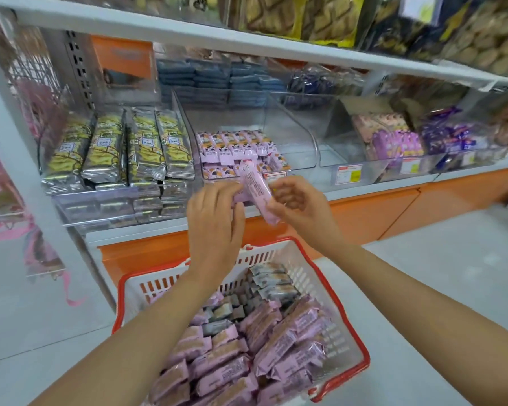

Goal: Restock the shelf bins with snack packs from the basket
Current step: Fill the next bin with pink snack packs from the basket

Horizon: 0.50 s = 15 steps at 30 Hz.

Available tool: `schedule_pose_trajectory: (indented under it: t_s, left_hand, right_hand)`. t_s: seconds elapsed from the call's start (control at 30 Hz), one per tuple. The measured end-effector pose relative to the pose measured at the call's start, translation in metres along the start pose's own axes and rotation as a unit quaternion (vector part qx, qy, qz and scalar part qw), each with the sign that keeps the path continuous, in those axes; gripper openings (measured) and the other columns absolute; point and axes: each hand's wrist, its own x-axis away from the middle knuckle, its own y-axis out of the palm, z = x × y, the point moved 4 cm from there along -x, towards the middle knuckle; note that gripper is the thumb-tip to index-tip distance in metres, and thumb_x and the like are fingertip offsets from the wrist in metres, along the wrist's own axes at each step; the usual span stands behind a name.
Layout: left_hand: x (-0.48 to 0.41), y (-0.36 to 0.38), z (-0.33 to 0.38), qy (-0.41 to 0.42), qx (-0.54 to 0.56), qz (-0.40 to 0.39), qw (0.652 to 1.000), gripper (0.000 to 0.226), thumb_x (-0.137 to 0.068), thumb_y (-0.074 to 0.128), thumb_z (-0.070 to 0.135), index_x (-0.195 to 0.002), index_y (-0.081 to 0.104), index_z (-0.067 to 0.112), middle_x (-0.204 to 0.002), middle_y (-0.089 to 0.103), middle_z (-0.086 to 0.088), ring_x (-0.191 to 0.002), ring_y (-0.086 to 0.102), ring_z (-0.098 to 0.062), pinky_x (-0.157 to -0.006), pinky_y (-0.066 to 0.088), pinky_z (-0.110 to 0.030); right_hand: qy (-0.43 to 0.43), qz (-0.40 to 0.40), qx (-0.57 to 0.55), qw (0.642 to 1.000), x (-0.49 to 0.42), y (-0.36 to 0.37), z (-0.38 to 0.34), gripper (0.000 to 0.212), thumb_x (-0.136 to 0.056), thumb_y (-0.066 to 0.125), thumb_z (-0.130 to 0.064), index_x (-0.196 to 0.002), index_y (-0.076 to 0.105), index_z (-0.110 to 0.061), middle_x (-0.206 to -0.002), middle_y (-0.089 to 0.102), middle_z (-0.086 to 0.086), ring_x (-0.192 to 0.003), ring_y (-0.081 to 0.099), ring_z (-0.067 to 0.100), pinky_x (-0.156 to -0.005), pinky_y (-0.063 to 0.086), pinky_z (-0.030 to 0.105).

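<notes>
Pinching one pink snack pack (pixel 257 194) between them, our two hands meet just in front of the shelf (pixel 364 191) and above the basket (pixel 165 284). Our right hand (pixel 298 202) curls its fingers and thumb round the pack's lower end. Our left hand (pixel 216 221) closes its fingers on the pack's left side. More pink wrapper shows under those fingers, but we cannot tell whether that is a second pack. The held pack is tilted, and its top end reaches up to the front of one clear bin (pixel 185 124). That bin is partly filled with small pink packs (pixel 235 148) in close rows, too many and too blurred for us to count.

Below our forearms, the one white basket with a red rim holds a heap of pink packs (pixel 276 344), well over a dozen. A smaller cluster of grey packs (pixel 272 281) lies toward its far side.

To the left of the bin stand four upright rows of yellow and silver packs (pixel 115 145). Behind the bin we see blue packs (pixel 211 77) stacked in three columns. Further right, purple packs (pixel 399 143) lie in another clear bin.
</notes>
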Motion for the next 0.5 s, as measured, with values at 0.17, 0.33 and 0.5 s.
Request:
schedule_pose_trajectory:
  t_s: [0.17, 0.33, 0.5]
  left_hand:
    - [-0.011, 0.009, -0.022, 0.093, -0.256, -0.136, 0.953, 0.078, -0.086, 0.061, 0.020, -0.154, 0.025, 0.004, -0.160, 0.027, -0.013, -0.150, 0.022, -0.028, -0.122, 0.004, -0.053]
    - [-0.009, 0.017, -0.029, 0.100, -0.296, -0.117, 0.943, 0.092, -0.074, 0.073, 0.016, -0.153, 0.027, 0.003, -0.158, 0.032, -0.015, -0.147, 0.027, -0.029, -0.122, 0.001, -0.048]
    - [-0.009, 0.021, -0.031, 0.100, -0.281, -0.101, 0.949, 0.091, -0.070, 0.070, 0.009, -0.152, 0.030, 0.003, -0.157, 0.034, -0.014, -0.146, 0.025, -0.029, -0.123, -0.001, -0.046]
  right_hand:
    - [0.027, 0.088, 0.120, 0.989, -0.071, -0.028, -0.003, 0.020, -0.082, 0.077, -0.017, -0.101, 0.070, -0.019, -0.081, 0.064, -0.002, -0.068, 0.059, 0.006, -0.065, 0.056, 0.027]
    - [0.087, 0.062, 0.284, 0.953, -0.118, -0.023, 0.015, 0.013, -0.083, 0.076, -0.026, -0.093, 0.073, -0.018, -0.076, 0.064, 0.000, -0.074, 0.063, 0.017, -0.068, 0.049, 0.029]
    - [0.129, 0.056, 0.367, 0.920, -0.134, -0.012, 0.034, 0.014, -0.082, 0.077, -0.030, -0.086, 0.071, -0.018, -0.091, 0.071, 0.005, -0.080, 0.065, 0.021, -0.062, 0.042, 0.024]
